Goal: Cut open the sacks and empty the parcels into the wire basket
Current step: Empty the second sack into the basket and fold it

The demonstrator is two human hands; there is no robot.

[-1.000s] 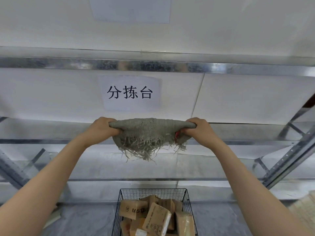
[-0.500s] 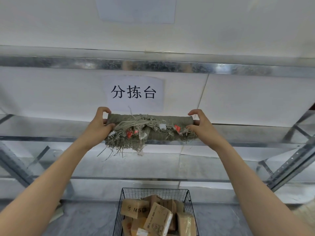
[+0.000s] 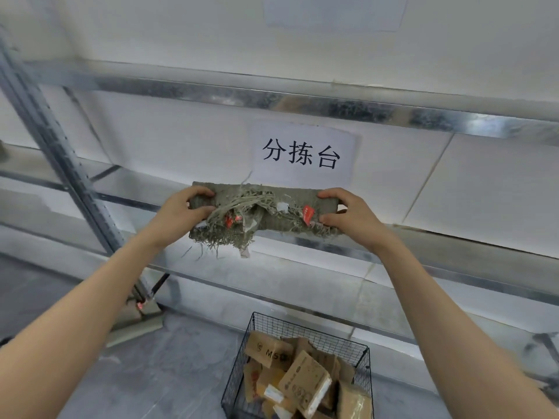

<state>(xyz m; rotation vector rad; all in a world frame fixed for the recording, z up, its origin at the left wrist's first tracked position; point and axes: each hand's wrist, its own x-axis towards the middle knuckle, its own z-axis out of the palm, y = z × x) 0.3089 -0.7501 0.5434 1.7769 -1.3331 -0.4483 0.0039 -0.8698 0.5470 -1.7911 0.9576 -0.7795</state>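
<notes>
- Fingers (image 3: pixel 201 192) of the left hand (image 3: pixel 178 213) curl over the left end of the sack (image 3: pixel 266 204), thumb beneath: pinch grip.
- Sack is folded into a flat band with its long axis horizontal, running left to right; the frayed cut edge hangs downward.
- Right hand (image 3: pixel 351 213) pinches the right end the same way, fingers on top, thumb under.
- Sack is held in the air, just below the paper sign (image 3: pixel 302 152), above the wire basket (image 3: pixel 302 329) holding cardboard parcels (image 3: pixel 302 379).

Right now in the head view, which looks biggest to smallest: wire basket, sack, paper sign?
1. wire basket, partly cut off by the frame edge.
2. sack.
3. paper sign, nearly sack-sized, so that pair is unsure.
</notes>
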